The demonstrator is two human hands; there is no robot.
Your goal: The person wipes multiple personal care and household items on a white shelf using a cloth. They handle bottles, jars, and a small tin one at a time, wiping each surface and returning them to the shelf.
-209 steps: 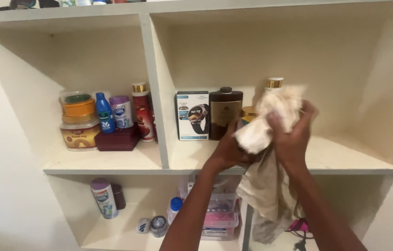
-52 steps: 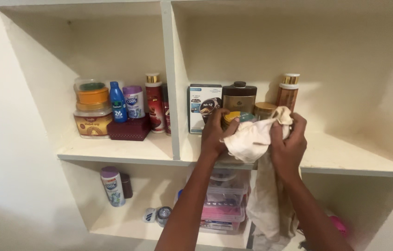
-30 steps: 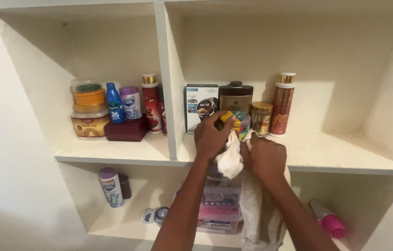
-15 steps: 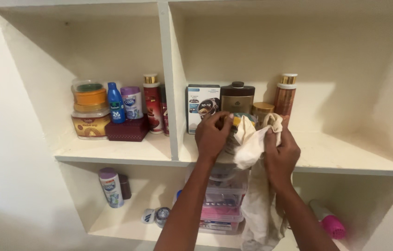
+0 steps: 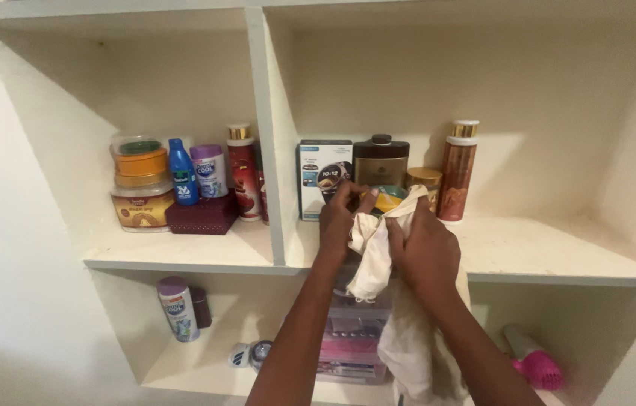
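Note:
My left hand point(image 5: 338, 220) grips a small round tin point(image 5: 389, 197) with a yellow and teal lid, held just above the front of the right-hand shelf point(image 5: 543, 259). My right hand point(image 5: 423, 252) presses a cream cloth point(image 5: 374, 252) against the tin's side. The rest of the cloth hangs down below the shelf edge. Most of the tin is hidden by my fingers and the cloth.
Behind my hands stand a white box with a watch picture point(image 5: 325, 177), a dark brown tin point(image 5: 381, 160), a gold-lidded jar point(image 5: 425, 180) and a tall copper bottle point(image 5: 458, 171). The left compartment holds jars, bottles and a maroon box point(image 5: 201, 216). Below are plastic containers point(image 5: 352, 338) and a pink hair dryer point(image 5: 532, 361).
My right hand has slid down and left over the tin with the cloth, after rising up half a second ago. The left hand keeps its hold on the tin.

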